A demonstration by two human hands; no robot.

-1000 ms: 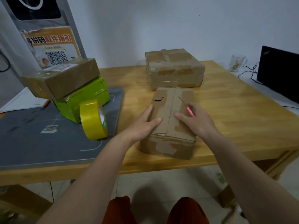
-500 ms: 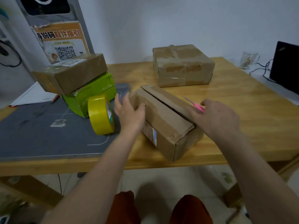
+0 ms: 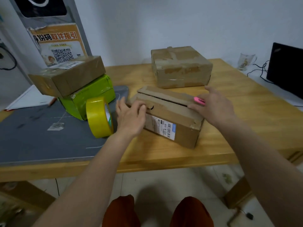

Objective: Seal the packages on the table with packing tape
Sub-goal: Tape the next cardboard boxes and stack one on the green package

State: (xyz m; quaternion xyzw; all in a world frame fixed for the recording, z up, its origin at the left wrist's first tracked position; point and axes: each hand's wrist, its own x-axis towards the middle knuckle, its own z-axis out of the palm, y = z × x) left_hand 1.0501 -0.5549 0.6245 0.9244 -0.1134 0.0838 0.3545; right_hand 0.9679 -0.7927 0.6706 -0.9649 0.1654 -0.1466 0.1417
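A brown cardboard box (image 3: 170,112) with an open top seam and a shipping label on its near side lies crosswise on the wooden table (image 3: 246,115). My left hand (image 3: 129,118) grips its left end, thumb on top. My right hand (image 3: 214,108) rests on the right end of the top flaps and holds a pink cutter (image 3: 199,100), which sticks out past the fingers. A roll of yellow packing tape (image 3: 96,117) stands on edge just left of my left hand, untouched.
A taped brown box (image 3: 180,68) sits behind at the table's back. At left, a brown box (image 3: 70,76) lies on a green box (image 3: 93,94) on a grey mat (image 3: 41,136). A glass mug (image 3: 246,61) and a black laptop (image 3: 285,68) stand far right.
Both hands have turned the box from lengthwise to crosswise, so its labelled side now faces me. My left hand moved to its left end, my right hand to its right end.
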